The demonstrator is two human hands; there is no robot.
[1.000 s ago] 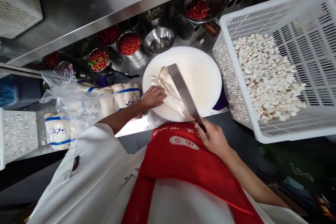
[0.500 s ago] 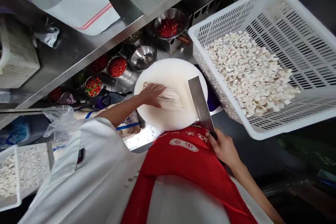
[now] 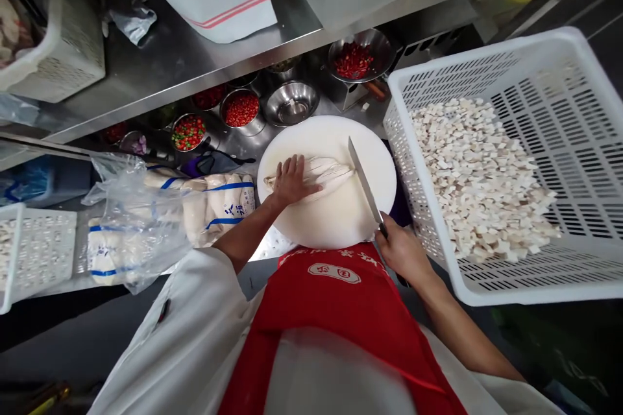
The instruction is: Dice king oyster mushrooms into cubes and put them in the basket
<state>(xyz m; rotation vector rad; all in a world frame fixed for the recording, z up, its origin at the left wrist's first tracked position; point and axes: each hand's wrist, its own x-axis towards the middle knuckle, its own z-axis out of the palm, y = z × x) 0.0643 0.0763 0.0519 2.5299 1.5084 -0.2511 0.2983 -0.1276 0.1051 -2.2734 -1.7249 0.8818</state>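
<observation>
On a round white cutting board (image 3: pixel 341 220) lies a bundle of pale mushroom strips (image 3: pixel 328 172), turned crosswise. My left hand (image 3: pixel 291 181) presses flat on the left part of the bundle, fingers spread. My right hand (image 3: pixel 400 253) grips the handle of a cleaver (image 3: pixel 364 187) whose blade stands on edge at the right end of the strips. I wear a white jacket and a red apron (image 3: pixel 335 311).
A large white slotted basket (image 3: pixel 574 279) holding diced white pieces stands right of the board. Plastic bags of whole mushrooms (image 3: pixel 214 201) lie to the left. Small steel bowls of chopped red chilli (image 3: pixel 241 109) sit behind the board under a steel shelf (image 3: pixel 195 71). Another white basket (image 3: pixel 39 253) is at far left.
The strips were turned from lengthwise to crosswise on the board. My left hand settled flat on them, and the cleaver swung from beside the board to the strips' right end.
</observation>
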